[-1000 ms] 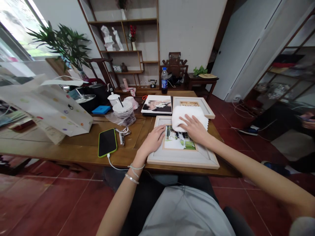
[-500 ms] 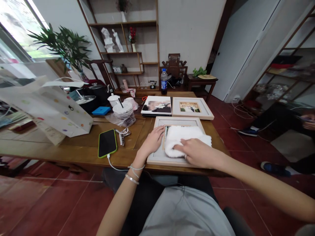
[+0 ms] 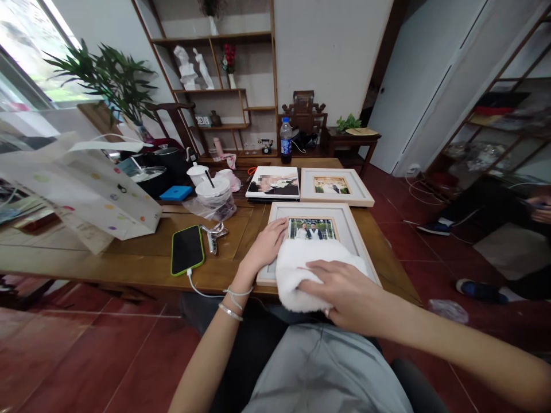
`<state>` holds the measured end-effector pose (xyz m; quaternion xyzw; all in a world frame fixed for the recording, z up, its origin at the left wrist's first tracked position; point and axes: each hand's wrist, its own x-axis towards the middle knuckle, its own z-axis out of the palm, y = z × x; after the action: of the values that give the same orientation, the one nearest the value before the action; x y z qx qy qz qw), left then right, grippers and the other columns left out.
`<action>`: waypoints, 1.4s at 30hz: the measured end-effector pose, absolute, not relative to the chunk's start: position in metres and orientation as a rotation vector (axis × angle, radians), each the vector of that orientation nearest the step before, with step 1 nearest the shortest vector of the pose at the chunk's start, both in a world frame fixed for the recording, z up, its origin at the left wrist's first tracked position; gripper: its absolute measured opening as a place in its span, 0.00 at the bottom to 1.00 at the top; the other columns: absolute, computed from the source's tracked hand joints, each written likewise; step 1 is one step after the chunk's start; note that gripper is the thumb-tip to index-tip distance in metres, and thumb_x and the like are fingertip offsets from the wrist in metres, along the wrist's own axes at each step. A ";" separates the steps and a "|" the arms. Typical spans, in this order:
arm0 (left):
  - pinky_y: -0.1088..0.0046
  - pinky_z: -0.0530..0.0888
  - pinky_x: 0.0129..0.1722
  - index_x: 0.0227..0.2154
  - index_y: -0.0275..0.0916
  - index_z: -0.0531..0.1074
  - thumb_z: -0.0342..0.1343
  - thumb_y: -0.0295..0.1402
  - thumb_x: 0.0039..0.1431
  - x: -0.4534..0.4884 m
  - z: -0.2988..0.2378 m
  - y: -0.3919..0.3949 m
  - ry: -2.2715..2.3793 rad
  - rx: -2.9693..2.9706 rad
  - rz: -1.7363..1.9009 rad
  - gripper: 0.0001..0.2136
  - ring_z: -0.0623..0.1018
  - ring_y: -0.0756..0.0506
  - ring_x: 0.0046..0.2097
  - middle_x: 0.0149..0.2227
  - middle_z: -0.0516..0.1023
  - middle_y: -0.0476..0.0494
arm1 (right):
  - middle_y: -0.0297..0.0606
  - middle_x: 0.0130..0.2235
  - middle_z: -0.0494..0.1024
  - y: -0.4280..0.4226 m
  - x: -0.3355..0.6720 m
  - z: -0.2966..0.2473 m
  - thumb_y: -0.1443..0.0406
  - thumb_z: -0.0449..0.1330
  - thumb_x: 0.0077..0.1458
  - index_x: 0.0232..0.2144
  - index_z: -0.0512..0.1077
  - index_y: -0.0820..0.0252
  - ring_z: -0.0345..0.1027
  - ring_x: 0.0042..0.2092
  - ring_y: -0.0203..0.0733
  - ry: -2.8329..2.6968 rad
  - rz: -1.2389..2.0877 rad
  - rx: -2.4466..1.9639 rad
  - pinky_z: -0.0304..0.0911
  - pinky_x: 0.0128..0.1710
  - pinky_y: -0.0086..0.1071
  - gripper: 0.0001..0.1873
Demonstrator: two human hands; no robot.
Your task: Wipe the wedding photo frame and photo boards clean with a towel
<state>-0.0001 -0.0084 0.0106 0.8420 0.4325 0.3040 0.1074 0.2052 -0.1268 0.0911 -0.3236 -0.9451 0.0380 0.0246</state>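
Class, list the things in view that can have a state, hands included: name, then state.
Near pale-wood rectangular picture frame: flat, partly covered
White fluffy cloth: draped over near frame's front edge
Bare left hand: resting on near frame
Bare right hand: holding cloth
Far pale-wood rectangular picture frame: flat, uncovered
Green-edged black phone: dark screen, cable plugged in
Blue-capped plastic bottle: upright, closed
White-lidded cup: upright, black straw inserted

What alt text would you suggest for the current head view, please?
A person's right hand holds a white cloth over the lower part of a framed couple photo on a wooden table, while the left hand rests on the left side of the frame. Beyond lies a second framed photo; a green-cased smartphone lies leftward.
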 end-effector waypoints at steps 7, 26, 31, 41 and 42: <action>0.60 0.60 0.60 0.51 0.36 0.66 0.41 0.29 0.62 -0.001 0.008 -0.006 1.248 2.488 0.929 0.17 0.63 0.44 0.59 0.57 0.65 0.39 | 0.46 0.56 0.64 -0.042 0.219 0.066 0.77 0.52 0.43 0.49 0.66 0.58 0.54 0.58 0.51 -2.832 -0.212 -1.191 0.49 0.54 0.44 0.29; 0.60 0.60 0.60 0.52 0.35 0.65 0.41 0.28 0.62 0.001 0.015 -0.012 1.281 2.429 0.900 0.17 0.63 0.44 0.59 0.57 0.65 0.38 | 0.40 0.31 0.74 -0.098 0.191 0.106 0.77 0.49 0.41 0.35 0.72 0.59 0.65 0.32 0.42 -3.052 0.161 -0.913 0.52 0.31 0.31 0.20; 0.62 0.60 0.60 0.52 0.33 0.65 0.42 0.29 0.61 0.000 0.013 -0.011 1.272 2.435 0.905 0.17 0.63 0.44 0.59 0.57 0.65 0.37 | 0.31 0.28 0.72 -0.090 0.211 0.150 0.78 0.46 0.39 0.31 0.70 0.59 0.63 0.30 0.35 -2.933 0.639 -0.666 0.53 0.32 0.27 0.19; 0.60 0.61 0.59 0.51 0.35 0.66 0.42 0.30 0.62 -0.001 0.005 -0.005 1.270 2.442 0.938 0.16 0.63 0.44 0.59 0.57 0.65 0.37 | 0.51 0.54 0.65 0.029 0.209 0.131 0.81 0.47 0.44 0.48 0.64 0.63 0.54 0.57 0.51 -2.354 -0.597 -0.997 0.51 0.51 0.44 0.28; 0.60 0.61 0.59 0.51 0.35 0.66 0.42 0.30 0.62 -0.001 0.005 -0.005 1.263 2.449 0.944 0.16 0.63 0.44 0.59 0.57 0.65 0.37 | 0.51 0.56 0.64 0.036 0.203 0.122 0.82 0.47 0.44 0.48 0.64 0.62 0.50 0.60 0.50 -2.442 -0.643 -0.952 0.47 0.54 0.46 0.28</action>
<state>-0.0011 -0.0047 0.0049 0.8354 0.4307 0.3220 0.1140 0.2033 0.0360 0.1216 -0.3441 -0.8829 -0.2324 0.2195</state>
